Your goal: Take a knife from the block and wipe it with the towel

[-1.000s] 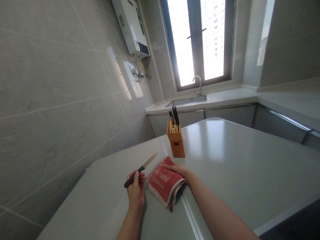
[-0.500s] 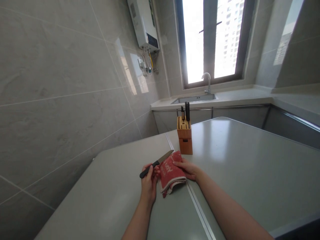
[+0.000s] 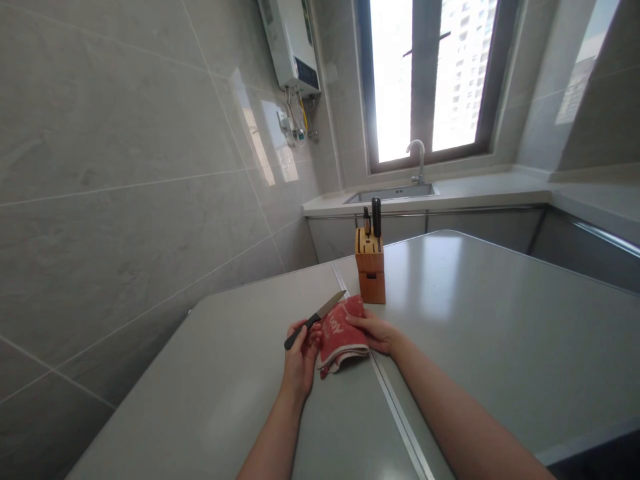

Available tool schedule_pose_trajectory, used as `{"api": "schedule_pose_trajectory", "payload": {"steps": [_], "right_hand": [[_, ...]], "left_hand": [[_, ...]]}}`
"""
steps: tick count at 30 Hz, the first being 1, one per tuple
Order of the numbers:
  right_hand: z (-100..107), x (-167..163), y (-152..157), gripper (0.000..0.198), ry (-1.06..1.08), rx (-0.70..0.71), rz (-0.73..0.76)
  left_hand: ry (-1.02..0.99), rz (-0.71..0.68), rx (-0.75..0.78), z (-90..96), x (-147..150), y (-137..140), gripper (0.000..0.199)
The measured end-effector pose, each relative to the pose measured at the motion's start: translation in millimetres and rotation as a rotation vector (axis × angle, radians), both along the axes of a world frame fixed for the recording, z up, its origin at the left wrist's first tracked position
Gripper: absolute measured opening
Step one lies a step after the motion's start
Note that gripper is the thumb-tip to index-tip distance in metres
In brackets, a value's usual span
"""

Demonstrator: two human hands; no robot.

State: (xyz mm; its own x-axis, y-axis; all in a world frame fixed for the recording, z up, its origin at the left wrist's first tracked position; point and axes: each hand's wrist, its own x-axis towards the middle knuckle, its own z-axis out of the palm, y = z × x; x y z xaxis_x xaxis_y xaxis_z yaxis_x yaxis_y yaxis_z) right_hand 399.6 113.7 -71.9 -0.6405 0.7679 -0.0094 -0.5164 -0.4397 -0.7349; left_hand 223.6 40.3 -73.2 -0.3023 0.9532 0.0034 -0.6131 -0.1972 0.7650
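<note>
My left hand (image 3: 301, 350) is closed around the black handle of a knife (image 3: 316, 319), whose blade points away and to the right. A folded red cloth (image 3: 344, 335) with pale lettering and a whitish hem lies just right of the blade, close against it. My right hand (image 3: 376, 331) grips the cloth from its right side, thumb on top and the other fingers partly hidden behind it. Beyond the cloth, a wooden knife block (image 3: 371, 270) stands upright on the table, with a few dark-handled tools in its slots.
The pale table (image 3: 220, 373) has a light seam strip (image 3: 400, 417) running away from me. Behind it are a counter with a sink (image 3: 393, 194) and a faucet (image 3: 417, 160) under a window. A tiled wall (image 3: 125, 133) with a water heater (image 3: 291, 50) rises at left.
Both hands, with the knife and cloth, have shifted very slightly. The view has tilted a little, so the background sits slightly higher. Both holds are the same.
</note>
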Motion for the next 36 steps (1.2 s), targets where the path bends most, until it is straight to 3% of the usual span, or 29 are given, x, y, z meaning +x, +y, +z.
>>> {"api": "schedule_pose_trajectory", "payload": {"steps": [10,18,36], "right_hand": [[-6,-1,7,0.041,0.080,-0.009,-0.076],[-6,-2,8,0.034,0.087,-0.069,-0.134],[-5,0,10,0.031,0.089,-0.093,-0.193]], "left_hand": [[0.025,-0.034,-0.036,3.6,2,-1,0.031],[0.079,-0.014,-0.066,5.1,4,-2,0.037],[0.302,-0.178,-0.076,-4.2,6,3,0.051]]}}
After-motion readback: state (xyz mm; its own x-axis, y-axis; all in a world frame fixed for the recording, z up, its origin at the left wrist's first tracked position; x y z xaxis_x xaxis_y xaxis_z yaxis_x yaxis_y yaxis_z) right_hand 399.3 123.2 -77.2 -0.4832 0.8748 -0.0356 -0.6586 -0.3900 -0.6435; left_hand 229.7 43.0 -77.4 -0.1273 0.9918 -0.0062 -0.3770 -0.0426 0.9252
